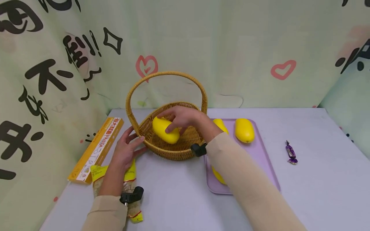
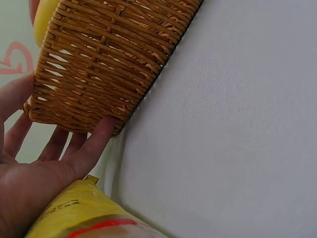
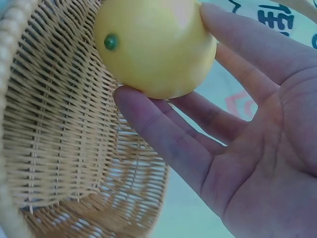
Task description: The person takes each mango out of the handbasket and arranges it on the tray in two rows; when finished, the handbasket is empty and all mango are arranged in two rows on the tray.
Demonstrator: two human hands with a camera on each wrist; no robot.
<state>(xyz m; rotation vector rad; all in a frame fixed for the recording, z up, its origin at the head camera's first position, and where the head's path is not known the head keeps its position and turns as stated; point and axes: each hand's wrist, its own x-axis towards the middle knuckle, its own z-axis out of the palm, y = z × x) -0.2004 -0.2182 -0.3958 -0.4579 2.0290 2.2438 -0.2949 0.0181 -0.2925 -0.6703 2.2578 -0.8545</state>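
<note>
A wicker basket (image 1: pixel 176 155) with a tall arched handle stands on the table, tilted in the right wrist view. My right hand (image 1: pixel 183 118) holds a yellow mango (image 1: pixel 166 130) inside the basket's opening. In the right wrist view the mango (image 3: pixel 153 47) shows a green stem dot, with thumb and fingers round its sides. My left hand (image 1: pixel 127 149) grips the basket's left end. The left wrist view shows its thumb by the rim and a finger (image 2: pixel 96 141) against the lower weave of the basket (image 2: pixel 99 64); other fingers are partly hidden behind it.
A lilac tray (image 1: pixel 264 166) with more yellow mangoes (image 1: pixel 244 131) lies on the right, partly covered by my right arm. Beyond it is a purple-wrapped candy (image 1: pixel 291 152). A pasta box (image 1: pixel 96 150) and a yellow plastic packet (image 1: pixel 134 205) lie left. A printed curtain (image 1: pixel 231 64) hangs behind.
</note>
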